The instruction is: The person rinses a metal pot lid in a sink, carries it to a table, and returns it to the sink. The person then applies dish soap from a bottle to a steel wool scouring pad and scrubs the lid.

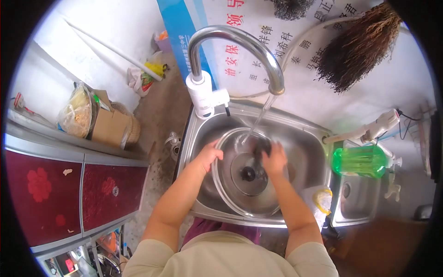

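Observation:
A round lid (pixel 224 184), clear with a metal rim and a black knob (pixel 248 173) at its middle, is tilted inside the steel sink (pixel 304 173). My left hand (pixel 210 157) is closed on its left rim. Near the upper right of the lid, my right hand (pixel 275 159) is closed on a dark scrubber, partly blurred, against the surface. Water runs from the curved faucet (pixel 235 33) onto the upper part of the lid.
A green bottle (pixel 360 161) stands right of the sink, above a small side basin (pixel 355 203). A brush of dark twigs (pixel 357 51) hangs on the wall. Red cabinets (pixel 46 194) and a cardboard box (pixel 108 125) are at the left.

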`<state>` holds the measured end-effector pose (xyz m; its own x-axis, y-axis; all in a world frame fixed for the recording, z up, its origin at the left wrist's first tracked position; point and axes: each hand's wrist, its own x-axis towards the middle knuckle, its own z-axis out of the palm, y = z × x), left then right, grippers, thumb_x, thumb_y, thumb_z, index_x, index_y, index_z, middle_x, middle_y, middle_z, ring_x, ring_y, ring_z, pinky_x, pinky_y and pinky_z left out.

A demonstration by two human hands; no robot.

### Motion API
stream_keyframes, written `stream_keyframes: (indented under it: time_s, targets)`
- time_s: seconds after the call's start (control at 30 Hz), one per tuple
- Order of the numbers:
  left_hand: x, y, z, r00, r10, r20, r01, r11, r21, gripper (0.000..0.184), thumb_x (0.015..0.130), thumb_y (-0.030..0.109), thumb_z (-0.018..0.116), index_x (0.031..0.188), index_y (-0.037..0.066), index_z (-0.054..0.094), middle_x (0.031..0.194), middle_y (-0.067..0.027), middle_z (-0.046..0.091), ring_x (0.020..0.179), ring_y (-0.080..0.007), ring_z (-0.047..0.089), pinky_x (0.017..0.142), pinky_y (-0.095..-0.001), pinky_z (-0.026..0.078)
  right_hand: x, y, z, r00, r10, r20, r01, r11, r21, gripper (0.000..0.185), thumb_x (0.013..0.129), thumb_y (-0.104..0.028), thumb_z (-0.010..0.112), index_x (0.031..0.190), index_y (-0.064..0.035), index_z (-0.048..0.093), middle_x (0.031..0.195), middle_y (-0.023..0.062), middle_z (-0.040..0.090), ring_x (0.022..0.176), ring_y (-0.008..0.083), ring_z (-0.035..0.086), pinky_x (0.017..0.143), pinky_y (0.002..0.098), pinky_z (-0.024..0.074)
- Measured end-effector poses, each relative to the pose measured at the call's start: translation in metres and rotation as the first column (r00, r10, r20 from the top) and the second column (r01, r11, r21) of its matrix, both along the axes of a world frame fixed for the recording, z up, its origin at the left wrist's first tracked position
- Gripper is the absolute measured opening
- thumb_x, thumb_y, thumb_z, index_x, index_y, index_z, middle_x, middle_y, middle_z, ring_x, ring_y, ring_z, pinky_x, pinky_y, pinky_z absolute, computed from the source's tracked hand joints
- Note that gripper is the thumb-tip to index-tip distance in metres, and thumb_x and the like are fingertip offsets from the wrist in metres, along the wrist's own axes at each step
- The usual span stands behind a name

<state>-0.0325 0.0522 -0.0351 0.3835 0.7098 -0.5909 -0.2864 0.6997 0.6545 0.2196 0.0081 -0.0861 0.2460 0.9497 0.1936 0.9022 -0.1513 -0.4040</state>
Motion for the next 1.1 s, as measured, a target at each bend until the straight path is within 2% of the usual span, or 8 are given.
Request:
stream_keyframes:
  time_s: [0.07, 0.17, 0.33, 0.53, 0.77, 0.9, 1.03, 1.1]
  targets:
    - [-0.001, -0.001, -0.01, 1.0, 0.005, 0.015, -0.006, 0.999, 0.044, 0.071, 0.056, -0.009, 0.047, 0.125, 0.008, 0.049, 0.073, -0.0046, 0.051, 0.057, -0.0142, 0.051, 0.051, -0.0261, 0.042, 0.025, 0.001, -0.005, 0.98, -0.182, 0.086, 0.184, 0.983, -0.015, 0.059, 0.07, -0.035, 0.07, 0.115, -0.0024, 0.052, 0.113, 0.0171, 0.054, 0.106, 0.0324, 0.051, 0.09, 0.0411, 0.0404]
    - [-0.006, 0.0, -0.01, 0.998, -0.057, 0.005, 0.056, 0.995, 0.082, 0.074, 0.05, -0.011, 0.042, 0.124, 0.0, 0.047, 0.099, -0.0113, 0.06, 0.082, -0.0218, 0.06, 0.072, -0.0292, 0.05, 0.052, -0.001, 0.027, 0.964, -0.159, -0.212, 0.115, 0.972, -0.207, 0.067, 0.067, -0.041, 0.073, 0.117, -0.0013, 0.051, 0.111, 0.0191, 0.054, 0.102, 0.0326, 0.054, 0.086, 0.0398, 0.0435]
    - [0.003, 0.0, 0.013, 0.999, -0.051, 0.017, 0.048, 0.989, 0.141, 0.073, 0.05, -0.01, 0.043, 0.122, 0.0, 0.048, 0.098, -0.0098, 0.06, 0.084, -0.0198, 0.06, 0.072, -0.0274, 0.049, 0.072, -0.001, 0.082, 0.926, -0.113, -0.36, 0.121, 0.993, -0.001, 0.064, 0.064, -0.036, 0.078, 0.113, -0.0005, 0.056, 0.105, 0.0188, 0.059, 0.098, 0.0311, 0.057, 0.085, 0.0373, 0.0452]
    - [0.02, 0.022, 0.008, 0.998, -0.058, 0.029, 0.046, 0.947, 0.317, 0.045, 0.065, -0.007, 0.056, 0.109, -0.002, 0.055, 0.09, -0.0073, 0.062, 0.075, -0.0162, 0.059, 0.067, -0.0292, 0.049, 0.066, 0.003, 0.135, 0.989, -0.127, -0.078, 0.144, 0.949, 0.281, 0.056, 0.065, -0.031, 0.076, 0.111, -0.0051, 0.059, 0.097, 0.0133, 0.059, 0.093, 0.0304, 0.054, 0.081, 0.0386, 0.0432]
    - [0.041, 0.015, -0.034, 0.837, -0.023, -0.547, 0.249, 0.906, 0.342, 0.025, 0.075, 0.015, 0.071, 0.095, 0.001, 0.062, 0.088, -0.0046, 0.063, 0.074, -0.0108, 0.056, 0.068, -0.0264, 0.046, 0.053, 0.004, 0.124, 0.98, -0.027, 0.198, -0.068, 0.888, 0.454, 0.056, 0.065, -0.029, 0.076, 0.115, -0.0132, 0.056, 0.102, 0.0061, 0.055, 0.091, 0.0276, 0.051, 0.08, 0.0405, 0.0416]
    - [0.048, 0.006, -0.049, 0.839, -0.033, -0.544, 0.229, 0.927, 0.297, 0.025, 0.078, 0.024, 0.07, 0.091, 0.003, 0.064, 0.085, -0.0035, 0.063, 0.076, -0.0102, 0.055, 0.069, -0.0263, 0.044, 0.05, 0.006, 0.108, 0.969, -0.018, 0.248, -0.089, 0.906, 0.413, 0.055, 0.067, -0.027, 0.074, 0.117, -0.0133, 0.054, 0.113, 0.0052, 0.053, 0.098, 0.0282, 0.05, 0.084, 0.0428, 0.0406]
    - [0.05, 0.007, -0.044, 0.858, -0.087, -0.506, 0.239, 0.94, 0.245, 0.027, 0.078, 0.024, 0.069, 0.094, 0.003, 0.063, 0.085, -0.0039, 0.062, 0.078, -0.0105, 0.055, 0.07, -0.0262, 0.045, 0.054, 0.007, 0.063, 0.928, 0.03, 0.373, -0.157, 0.936, 0.315, 0.057, 0.075, -0.022, 0.067, 0.125, -0.0073, 0.046, 0.133, 0.0163, 0.039, 0.118, 0.0361, 0.039, 0.098, 0.047, 0.0323]
    - [0.054, 0.011, -0.051, 0.821, -0.156, -0.55, 0.315, 0.926, 0.207, 0.028, 0.079, 0.021, 0.068, 0.098, 0.003, 0.061, 0.088, -0.0043, 0.062, 0.079, -0.0109, 0.056, 0.071, -0.0268, 0.045, 0.034, -0.005, 0.039, 0.989, 0.042, 0.144, -0.073, 0.973, 0.219, 0.062, 0.076, -0.021, 0.065, 0.13, -0.005, 0.04, 0.139, 0.0238, 0.026, 0.124, 0.0416, 0.031, 0.101, 0.0516, 0.0269]
